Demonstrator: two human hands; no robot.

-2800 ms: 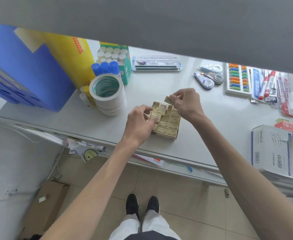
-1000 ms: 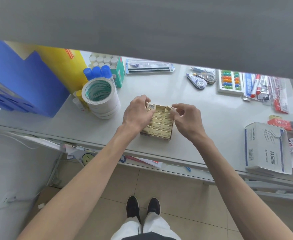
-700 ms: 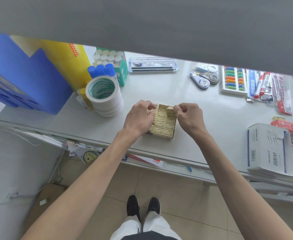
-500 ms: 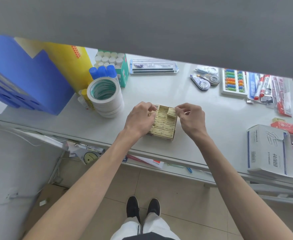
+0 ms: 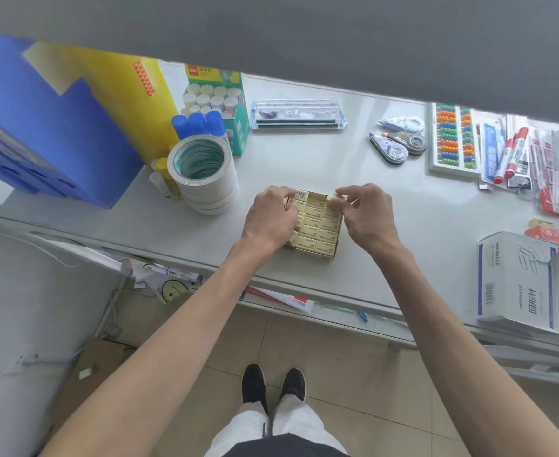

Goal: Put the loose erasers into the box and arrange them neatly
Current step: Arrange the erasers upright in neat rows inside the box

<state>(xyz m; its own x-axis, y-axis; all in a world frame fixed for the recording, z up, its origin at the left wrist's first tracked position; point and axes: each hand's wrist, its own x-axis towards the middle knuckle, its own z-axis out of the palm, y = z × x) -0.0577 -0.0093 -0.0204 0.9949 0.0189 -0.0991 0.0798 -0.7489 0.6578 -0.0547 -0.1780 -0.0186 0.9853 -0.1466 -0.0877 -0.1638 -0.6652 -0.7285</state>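
A small cardboard box (image 5: pixel 331 251) sits near the front edge of the white table (image 5: pixel 420 232), filled with several rows of yellow wrapped erasers (image 5: pixel 317 225). My right hand (image 5: pixel 365 216) pinches one loose eraser (image 5: pixel 332 196) at the box's far right corner. My left hand (image 5: pixel 270 219) lies over the box's left side, fingers curled onto the erasers at the far left corner and covering that part of the box.
A stack of tape rolls (image 5: pixel 204 173) stands left of the box, with glue sticks (image 5: pixel 197 123) and blue and yellow folders (image 5: pixel 57 127) behind. Correction tapes (image 5: pixel 398 145), an abacus (image 5: pixel 453 140) and markers (image 5: pixel 515 156) lie far right; a white carton (image 5: pixel 519 285) sits at near right.
My right hand brought an eraser down from above the box to its far right corner. My left hand slid up along the box's left side to the far corner.
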